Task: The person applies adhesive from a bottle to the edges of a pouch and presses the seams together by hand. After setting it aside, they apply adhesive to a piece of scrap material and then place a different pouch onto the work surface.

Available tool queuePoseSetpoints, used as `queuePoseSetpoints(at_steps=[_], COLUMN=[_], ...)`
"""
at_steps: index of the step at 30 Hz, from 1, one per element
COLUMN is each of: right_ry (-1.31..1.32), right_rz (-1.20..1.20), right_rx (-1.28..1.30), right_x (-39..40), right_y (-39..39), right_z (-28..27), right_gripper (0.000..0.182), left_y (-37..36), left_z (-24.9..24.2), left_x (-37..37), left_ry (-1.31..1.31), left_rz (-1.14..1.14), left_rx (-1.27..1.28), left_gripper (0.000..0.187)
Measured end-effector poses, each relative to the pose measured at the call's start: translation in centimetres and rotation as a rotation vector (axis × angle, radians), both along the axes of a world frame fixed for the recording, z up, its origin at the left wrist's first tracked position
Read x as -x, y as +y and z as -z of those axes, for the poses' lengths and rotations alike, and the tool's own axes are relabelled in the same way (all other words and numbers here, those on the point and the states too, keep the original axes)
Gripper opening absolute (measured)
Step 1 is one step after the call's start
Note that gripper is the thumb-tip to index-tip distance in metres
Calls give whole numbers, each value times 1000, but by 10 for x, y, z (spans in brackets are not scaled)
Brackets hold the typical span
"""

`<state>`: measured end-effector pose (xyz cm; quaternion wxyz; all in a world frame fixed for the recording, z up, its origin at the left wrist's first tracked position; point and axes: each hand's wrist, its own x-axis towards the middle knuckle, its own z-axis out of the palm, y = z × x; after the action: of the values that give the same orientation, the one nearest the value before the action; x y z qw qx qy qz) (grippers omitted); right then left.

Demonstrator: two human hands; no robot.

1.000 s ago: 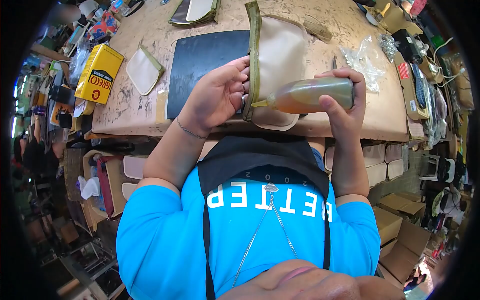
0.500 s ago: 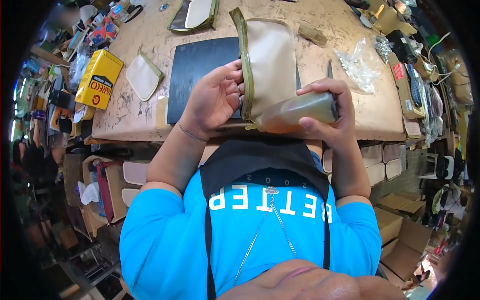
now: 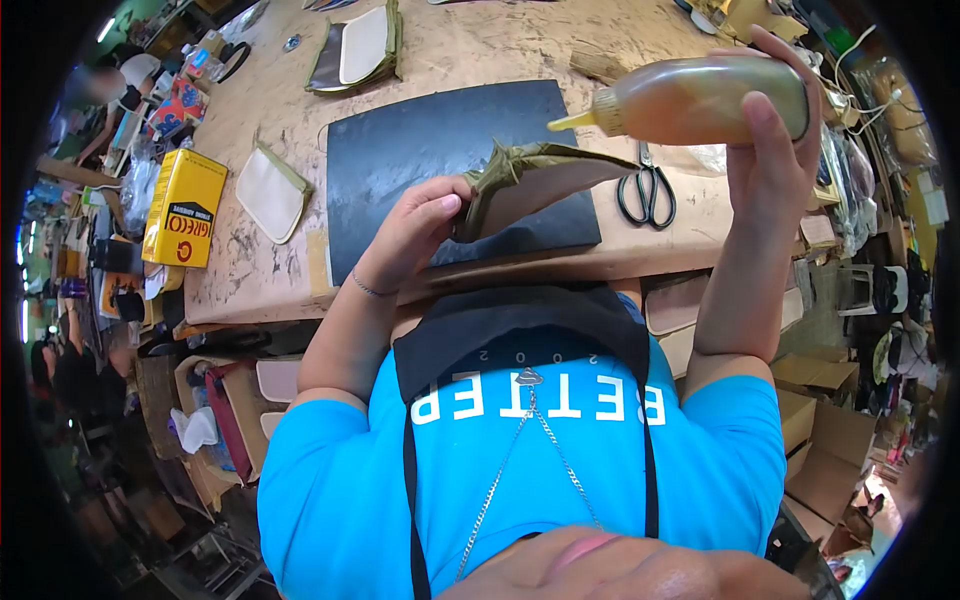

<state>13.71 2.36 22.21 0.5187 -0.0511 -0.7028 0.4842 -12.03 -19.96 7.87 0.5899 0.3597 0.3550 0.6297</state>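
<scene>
My left hand (image 3: pixel 415 225) grips a beige fabric panel with olive-green trim (image 3: pixel 530 172) by its edge and holds it tilted, almost edge-on, above the black mat (image 3: pixel 420 140). Raised up to the right is my right hand (image 3: pixel 770 140), wrapped around a plastic squeeze bottle of amber liquid (image 3: pixel 700 98). The bottle lies sideways, its yellow nozzle pointing left, above the panel and apart from it.
Black-handled scissors (image 3: pixel 648 192) lie right of the mat on the worn wooden table (image 3: pixel 500 45). A similar beige panel (image 3: pixel 268 190) and a yellow box (image 3: pixel 183 207) lie to the left, with more panels (image 3: pixel 355 45) at the back. Cardboard boxes (image 3: pixel 825 450) stand on the floor at right.
My right hand has lifted the bottle up and to the right, away from the panel's edge. The left hand has tipped the panel over, and the scissors now show.
</scene>
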Motion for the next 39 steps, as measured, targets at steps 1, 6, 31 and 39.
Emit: queuePoseSetpoints(at_steps=[1,6,31,39], right_ry=[-29,-20,-110,-100], right_rz=[-28,34,-60,1], right_rx=[-6,86,-133,-127], right_x=[4,28,20,19], right_y=[2,-30,-1,10], right_z=[-1,-18,-5,1], right_gripper=[58,68,60,59], left_y=[1,6,13,17], left_z=[-1,0,1,-1], left_x=[0,8,15,13], left_ry=[15,87,56,76], left_rz=[-18,-39,-12,-40], left_rx=[7,25,19,35], left_gripper=[30,29,28,28])
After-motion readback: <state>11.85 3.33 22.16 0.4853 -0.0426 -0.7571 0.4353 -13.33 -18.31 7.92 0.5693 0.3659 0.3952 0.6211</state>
